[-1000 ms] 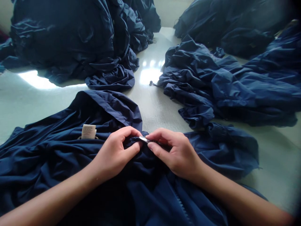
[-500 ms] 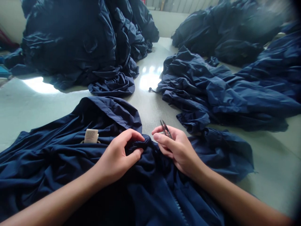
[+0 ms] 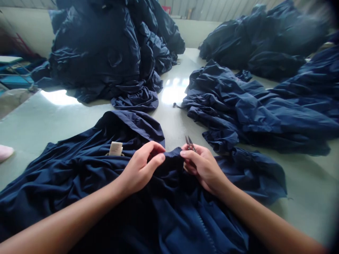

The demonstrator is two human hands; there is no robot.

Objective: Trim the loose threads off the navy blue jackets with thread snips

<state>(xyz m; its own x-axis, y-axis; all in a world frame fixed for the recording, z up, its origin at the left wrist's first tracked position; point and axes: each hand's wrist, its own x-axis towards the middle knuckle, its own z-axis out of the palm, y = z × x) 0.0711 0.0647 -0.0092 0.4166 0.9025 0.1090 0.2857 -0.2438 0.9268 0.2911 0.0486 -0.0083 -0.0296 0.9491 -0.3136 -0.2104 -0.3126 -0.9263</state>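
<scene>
A navy jacket (image 3: pixel 87 180) lies spread in front of me, with a pale label (image 3: pixel 116 148) at its neck and a zipper (image 3: pixel 205 227) along its front edge. My left hand (image 3: pixel 144 165) is closed on the edge of the jacket, cloth between thumb and fingers. Small thread snips (image 3: pixel 189 142) stick up from my right hand (image 3: pixel 202 164), blades pointing away from me. The thumb and fingertips of that hand also pinch the jacket's edge, so a short stretch of cloth spans between both hands. Part of the snips is hidden in the fingers.
A tall heap of navy garments (image 3: pixel 92 53) stands at the back left. More navy garments (image 3: pixel 238 95) lie to the right, with another pile (image 3: pixel 262 42) behind them. The pale table (image 3: pixel 174 123) shows between them. Something pink (image 3: pixel 5 152) appears at the left edge.
My right hand has come onto the jacket's edge and now pinches it, the snips still in it. The edge is drawn out between both hands. The view has shifted slightly left and up.
</scene>
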